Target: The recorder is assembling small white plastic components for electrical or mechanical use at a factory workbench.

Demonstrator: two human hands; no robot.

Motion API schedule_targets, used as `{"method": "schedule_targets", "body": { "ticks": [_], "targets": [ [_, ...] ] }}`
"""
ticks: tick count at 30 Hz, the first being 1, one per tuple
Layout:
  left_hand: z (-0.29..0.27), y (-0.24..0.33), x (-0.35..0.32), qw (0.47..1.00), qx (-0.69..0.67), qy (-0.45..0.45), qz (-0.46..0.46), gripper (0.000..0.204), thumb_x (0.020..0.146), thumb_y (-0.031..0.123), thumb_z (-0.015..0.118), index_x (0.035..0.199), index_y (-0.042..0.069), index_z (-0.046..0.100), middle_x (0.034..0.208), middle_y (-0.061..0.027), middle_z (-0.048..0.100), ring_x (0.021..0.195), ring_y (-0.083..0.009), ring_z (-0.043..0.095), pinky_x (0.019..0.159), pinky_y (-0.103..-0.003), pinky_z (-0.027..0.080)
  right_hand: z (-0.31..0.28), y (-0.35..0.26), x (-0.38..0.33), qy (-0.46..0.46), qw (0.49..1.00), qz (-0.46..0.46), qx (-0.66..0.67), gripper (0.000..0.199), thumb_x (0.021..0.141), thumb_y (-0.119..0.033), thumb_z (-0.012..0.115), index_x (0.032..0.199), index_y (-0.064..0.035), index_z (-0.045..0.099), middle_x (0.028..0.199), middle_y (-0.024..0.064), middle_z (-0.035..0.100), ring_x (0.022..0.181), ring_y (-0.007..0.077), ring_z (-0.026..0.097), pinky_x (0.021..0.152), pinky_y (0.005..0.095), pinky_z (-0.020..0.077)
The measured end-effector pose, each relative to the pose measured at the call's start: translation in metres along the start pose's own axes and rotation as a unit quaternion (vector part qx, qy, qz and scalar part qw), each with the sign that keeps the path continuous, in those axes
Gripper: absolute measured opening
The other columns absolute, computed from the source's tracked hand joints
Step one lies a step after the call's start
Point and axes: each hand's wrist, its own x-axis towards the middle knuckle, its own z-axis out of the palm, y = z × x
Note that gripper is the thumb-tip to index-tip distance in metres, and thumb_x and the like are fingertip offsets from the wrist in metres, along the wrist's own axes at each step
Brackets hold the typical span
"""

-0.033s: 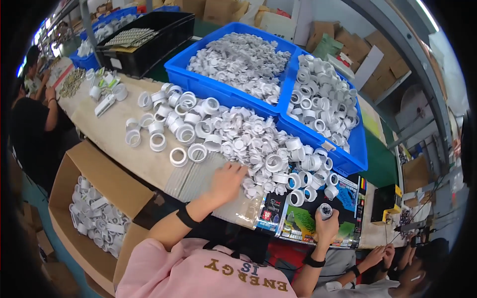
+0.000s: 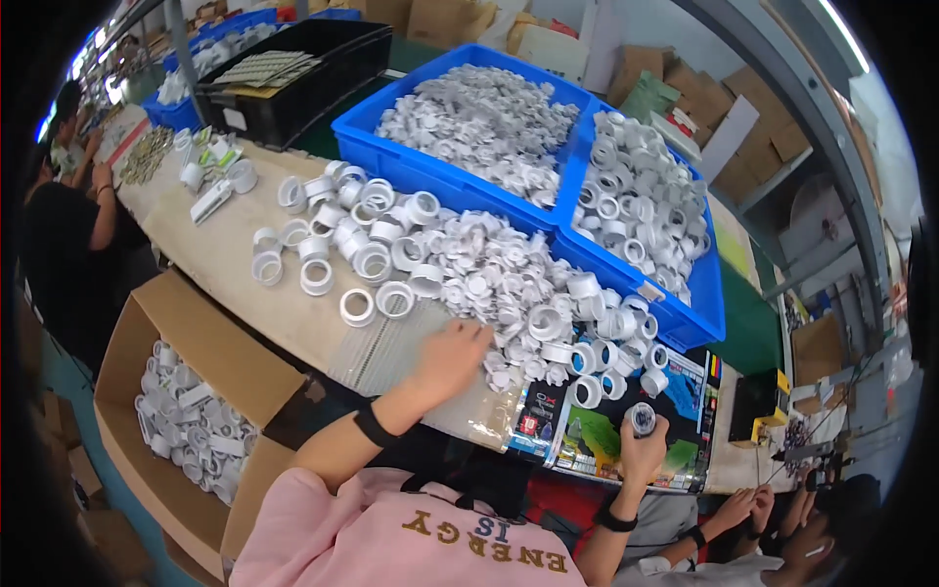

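We see the left hand (image 2: 452,354) just below the middle of the frame, palm down and fingers spread loosely, resting at the near edge of a heap of small white plastic caps (image 2: 489,279) on the workbench (image 2: 230,269); it grips nothing that we can make out. The right hand (image 2: 641,448), at lower right, is closed around a white ring fitting (image 2: 642,419) held upright above a colourful printed sheet (image 2: 597,440). More white ring fittings (image 2: 367,249) lie scattered left of the heap. Above, in the upper middle, a blue bin (image 2: 440,171) holds more caps, and a second blue bin (image 2: 699,293) to its right holds rings. At lower left an open cardboard box (image 2: 191,338) contains white parts. A black crate (image 2: 293,83) stands at upper left.
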Motion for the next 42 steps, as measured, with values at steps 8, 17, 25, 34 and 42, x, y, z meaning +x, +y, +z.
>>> {"method": "schedule_targets", "body": {
  "ticks": [8,17,25,34,42],
  "targets": [
    [0.008,0.001,0.001,0.998,-0.055,0.011,-0.036,0.032,0.073,0.010,0.061,0.101,0.000,0.049,0.091,-0.0163,0.055,0.082,-0.0338,0.058,0.065,-0.043,0.049,0.018,-0.074,-0.052,-0.110,0.885,-0.015,0.452,0.053,0.074,0.006,0.061,0.120,-0.0014,0.036,0.107,0.0114,0.051,0.096,0.0180,0.054,0.082,0.0293,0.0457],
    [-0.037,0.012,-0.059,0.794,-0.540,-0.025,-0.279,0.029,0.083,0.031,0.045,0.076,0.005,0.054,0.081,-0.0095,0.055,0.069,-0.0228,0.051,0.060,-0.035,0.043,0.008,-0.146,-0.097,-0.319,0.712,0.058,0.623,0.059,0.076,-0.002,0.066,0.128,-0.0005,0.037,0.118,0.0122,0.048,0.106,0.0206,0.051,0.087,0.0327,0.0449],
    [-0.031,0.039,-0.060,0.373,-0.885,-0.061,-0.272,0.029,0.080,0.026,0.039,0.080,0.002,0.054,0.110,-0.0190,0.057,0.100,-0.0276,0.055,0.087,-0.040,0.044,0.001,-0.169,-0.104,-0.335,0.693,-0.074,0.634,0.061,0.074,0.006,0.064,0.127,0.0012,0.035,0.122,0.0153,0.048,0.107,0.0214,0.053,0.090,0.0337,0.0448],
    [-0.038,0.057,-0.060,0.448,-0.845,-0.132,-0.260,0.055,0.075,0.015,0.038,0.125,-0.008,0.043,0.130,-0.0210,0.046,0.118,-0.0298,0.047,0.101,-0.042,0.036,-0.002,-0.157,-0.106,-0.345,0.787,-0.124,0.497,0.055,0.074,0.001,0.067,0.124,0.0049,0.043,0.115,0.0131,0.054,0.094,0.0159,0.057,0.075,0.0267,0.0482],
    [-0.044,0.066,-0.063,0.457,-0.837,-0.145,-0.264,0.054,0.077,0.015,0.037,0.125,-0.009,0.043,0.128,-0.0206,0.047,0.119,-0.0291,0.046,0.102,-0.041,0.035,-0.013,-0.154,-0.109,-0.335,0.799,-0.105,0.488,0.057,0.072,-0.001,0.070,0.123,0.0044,0.045,0.109,0.0141,0.057,0.090,0.0172,0.060,0.075,0.0266,0.0491]
  ]
}}
